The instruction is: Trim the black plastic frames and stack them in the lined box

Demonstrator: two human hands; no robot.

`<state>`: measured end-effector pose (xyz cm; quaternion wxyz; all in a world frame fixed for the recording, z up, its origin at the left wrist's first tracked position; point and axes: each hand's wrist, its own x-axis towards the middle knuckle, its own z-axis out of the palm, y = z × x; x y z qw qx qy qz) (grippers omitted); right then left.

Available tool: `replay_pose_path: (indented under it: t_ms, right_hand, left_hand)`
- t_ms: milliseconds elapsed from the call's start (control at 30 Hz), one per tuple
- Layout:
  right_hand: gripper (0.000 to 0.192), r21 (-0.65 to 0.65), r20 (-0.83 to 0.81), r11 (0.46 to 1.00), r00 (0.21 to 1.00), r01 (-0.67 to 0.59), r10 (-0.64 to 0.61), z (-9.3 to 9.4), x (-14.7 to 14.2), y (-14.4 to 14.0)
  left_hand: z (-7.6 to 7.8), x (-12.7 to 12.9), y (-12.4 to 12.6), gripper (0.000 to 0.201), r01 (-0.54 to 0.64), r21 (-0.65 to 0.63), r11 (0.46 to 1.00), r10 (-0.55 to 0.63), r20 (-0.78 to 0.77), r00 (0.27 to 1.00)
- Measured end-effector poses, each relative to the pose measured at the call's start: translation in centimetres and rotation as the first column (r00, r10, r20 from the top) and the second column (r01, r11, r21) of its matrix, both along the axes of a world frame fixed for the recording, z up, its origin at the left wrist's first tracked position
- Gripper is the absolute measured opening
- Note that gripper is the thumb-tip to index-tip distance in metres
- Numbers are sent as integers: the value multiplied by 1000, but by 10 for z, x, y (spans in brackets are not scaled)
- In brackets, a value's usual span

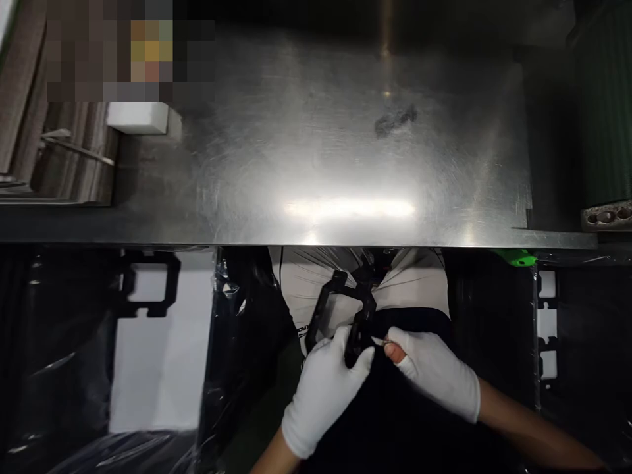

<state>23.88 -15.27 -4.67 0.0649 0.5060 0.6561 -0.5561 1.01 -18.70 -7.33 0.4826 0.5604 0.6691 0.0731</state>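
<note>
We see 2 gloved hands low in the centre of the frame, near each other but apart; the left hand (323, 388) is clamped on the lower part of a black frame (366, 308), which leans at a slant; the right hand (437, 372) pinches a small pointed tool (378, 342), its tip towards the frame's lower right part; we cannot tell whether the tip touches it.

We judge this 1 piece to be partway through, since it is in the grip with the tool close by; what is done on it and what is left are too dark and small for us to tell.

Further out, at centre left, we see another black frame piece (171, 283) over a white panel (158, 375); at the right edge, dark cut-out pieces (547, 304) show pale openings; we cannot judge whether any of these are finished.

Above the hands stretches a metal table (306, 151); in the upper left, brown boards (74, 171) stand near a white block (138, 118).
</note>
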Motion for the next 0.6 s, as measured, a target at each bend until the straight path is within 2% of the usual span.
replay_pose_path:
  t_ms: [100,200,367,600]
  right_hand:
    - [48,50,110,994,989,-101,95,-4,-13,-13]
    - [46,90,204,982,968,-167,146,-7,-24,-18]
    - [42,61,261,975,946,-214,191,-7,-30,-10]
    - [40,-4,319,967,916,-256,244,-2,-34,-3]
  left_hand:
    - [-8,8,-10,25,203,212,956,-125,-333,935]
    - [-11,13,-16,21,332,340,880,-136,-489,862]
    - [-12,14,-17,31,392,424,817,-97,-568,817]
    - [-10,18,-16,37,396,463,793,-65,-582,811]
